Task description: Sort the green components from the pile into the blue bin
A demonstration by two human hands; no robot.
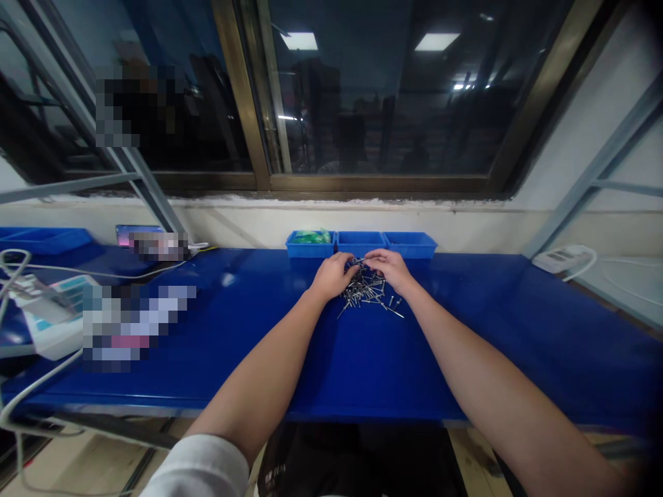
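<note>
A loose pile of thin silver metal pins (367,291), which look like blind rivets, lies on the blue table (248,331). My left hand (332,277) is at the pile's left side with fingers curled inward; what lies in its fingertips is too small to make out. On the other side, my right hand (391,269) is closed in a pinch, and a thin metal pin (361,261) shows at its fingertips. Both sets of fingertips are close together above the far part of the pile. A few pins lie apart toward the near right.
Three small blue bins stand behind the pile: a left bin (295,250) with green material, a middle bin (361,245) and a right bin (410,248). A white device (56,321) with cables is at left. A white power strip (562,258) lies far right.
</note>
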